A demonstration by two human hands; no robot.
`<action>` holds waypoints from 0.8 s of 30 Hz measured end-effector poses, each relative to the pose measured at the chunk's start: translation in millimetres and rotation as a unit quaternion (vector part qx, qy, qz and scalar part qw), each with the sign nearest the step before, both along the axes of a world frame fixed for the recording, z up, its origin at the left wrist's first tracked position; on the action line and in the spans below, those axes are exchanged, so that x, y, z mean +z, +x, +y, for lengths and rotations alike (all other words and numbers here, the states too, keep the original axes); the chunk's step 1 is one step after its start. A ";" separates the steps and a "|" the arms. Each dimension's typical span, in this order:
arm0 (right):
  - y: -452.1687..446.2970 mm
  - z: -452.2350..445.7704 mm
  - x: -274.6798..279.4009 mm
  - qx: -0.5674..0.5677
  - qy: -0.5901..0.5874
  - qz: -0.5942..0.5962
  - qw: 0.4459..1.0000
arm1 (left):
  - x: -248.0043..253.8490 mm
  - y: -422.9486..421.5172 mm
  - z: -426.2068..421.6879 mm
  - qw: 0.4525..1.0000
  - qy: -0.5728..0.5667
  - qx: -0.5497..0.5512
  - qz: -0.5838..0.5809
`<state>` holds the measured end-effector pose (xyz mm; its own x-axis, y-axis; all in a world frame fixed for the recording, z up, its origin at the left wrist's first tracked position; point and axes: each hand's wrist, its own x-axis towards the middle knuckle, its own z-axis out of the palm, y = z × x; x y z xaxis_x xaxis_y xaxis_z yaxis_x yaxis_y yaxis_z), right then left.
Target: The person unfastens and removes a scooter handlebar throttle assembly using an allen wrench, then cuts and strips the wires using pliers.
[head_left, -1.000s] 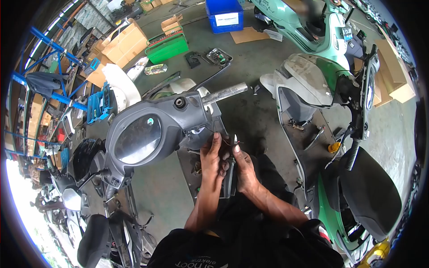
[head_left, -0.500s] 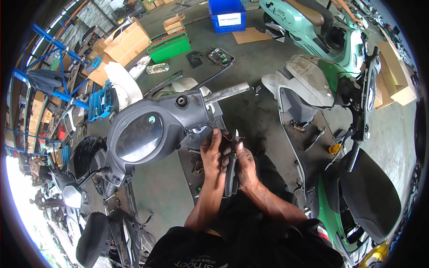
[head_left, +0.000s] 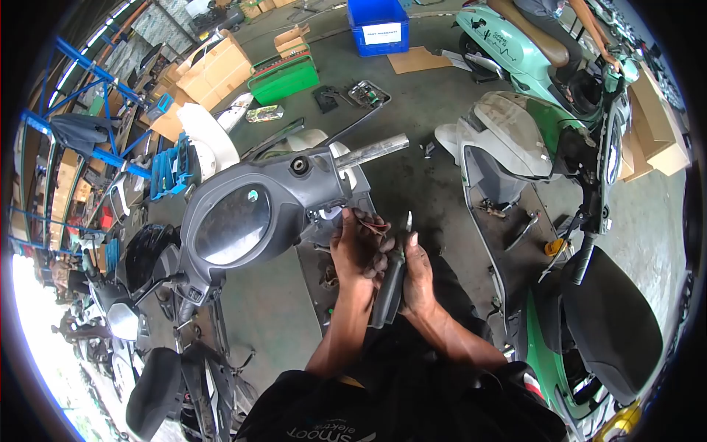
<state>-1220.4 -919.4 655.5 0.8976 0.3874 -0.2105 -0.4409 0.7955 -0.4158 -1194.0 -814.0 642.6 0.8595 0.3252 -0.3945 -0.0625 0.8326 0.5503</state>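
Thin reddish wires [head_left: 374,227] stick out of the fingers of my left hand [head_left: 355,247], which is closed around them beside the grey scooter handlebar cover [head_left: 283,188]. My right hand [head_left: 415,278] is wrapped round a dark-handled tool [head_left: 390,289] with a short pointed metal tip facing up. It looks like pliers or cutters, though the exact kind is unclear. The two hands are close together, and the tip is to the right of the wires. A bare metal handlebar tube [head_left: 373,152] juts out above them.
A second scooter with a black seat [head_left: 611,320] stands at the right. Behind it, a person sits on a mint scooter [head_left: 508,46]. A green toolbox [head_left: 286,78], a blue bin [head_left: 378,28] and a metal parts tray [head_left: 368,94] are on the floor ahead.
My right hand and the tool have moved right, away from the wires, and the tool now leans. My left hand has turned, showing more of the wires. The mint scooter with its rider has rolled right.
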 end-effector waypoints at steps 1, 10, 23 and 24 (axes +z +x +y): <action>1.1 -4.2 0.7 0.009 0.005 0.005 1.000 | 12.9 -2.1 -3.4 0.999 0.029 -0.032 0.017; -0.5 -29.6 -16.1 0.184 -0.071 -0.037 0.980 | -1.8 -2.8 1.6 0.998 -0.001 -0.050 -0.028; 17.0 -15.3 -5.6 0.243 -0.081 -0.091 0.962 | -10.0 -10.2 19.9 0.985 -0.040 -0.142 -0.093; 18.1 -14.3 -6.7 0.242 -0.081 -0.090 0.963 | -10.8 -12.4 21.2 0.986 -0.039 -0.150 -0.062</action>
<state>-1202.3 -933.7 648.8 0.6472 0.7450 -0.1613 -0.6529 0.4325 -0.6218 -1206.4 -792.9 631.7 0.9557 0.0217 -0.2934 0.1300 0.8635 0.4872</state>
